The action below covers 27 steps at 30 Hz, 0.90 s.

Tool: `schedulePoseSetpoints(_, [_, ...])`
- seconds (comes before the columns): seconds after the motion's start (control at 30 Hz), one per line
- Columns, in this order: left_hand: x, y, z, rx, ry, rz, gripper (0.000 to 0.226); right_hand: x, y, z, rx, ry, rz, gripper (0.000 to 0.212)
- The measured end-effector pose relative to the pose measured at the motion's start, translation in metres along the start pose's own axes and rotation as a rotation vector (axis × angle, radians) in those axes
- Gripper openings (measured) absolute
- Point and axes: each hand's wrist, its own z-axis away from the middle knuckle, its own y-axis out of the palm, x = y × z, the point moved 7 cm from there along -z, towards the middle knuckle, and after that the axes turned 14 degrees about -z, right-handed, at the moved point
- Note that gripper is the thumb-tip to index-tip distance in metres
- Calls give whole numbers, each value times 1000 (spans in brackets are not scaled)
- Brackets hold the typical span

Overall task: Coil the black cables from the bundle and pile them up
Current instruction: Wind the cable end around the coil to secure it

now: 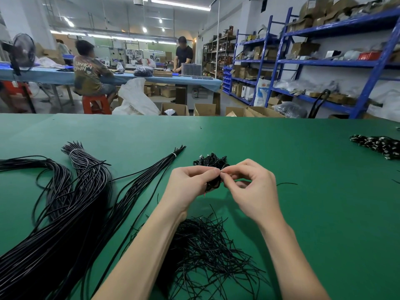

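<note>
Here the left hand (190, 182) grips a small coiled cable (213, 184) just above the green counter (303, 169), its fingers (211, 172) curled round the loops, while the right hand (249, 185) pinches a thin tie at the coil's top. The cable looks light, limp and springy, so the coil probably needs holding across its middle. The long bundle (71, 191) lies to the left; finished coils (211, 162) are piled just beyond the hands.
</note>
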Motion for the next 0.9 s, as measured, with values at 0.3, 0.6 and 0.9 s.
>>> schedulePoseSetpoints(0.3, [0, 13, 0, 185, -75, 252, 12, 9, -5, 0, -47, -87, -69, 13])
schedulePoseSetpoints(0.6, [24, 24, 12, 437, -395, 422, 17, 8, 6, 3, 74, -65, -124, 18])
schedulePoseSetpoints(0.9, [27, 22, 4, 375, -363, 358, 9, 24, -2, -6, 178, -29, 51, 7])
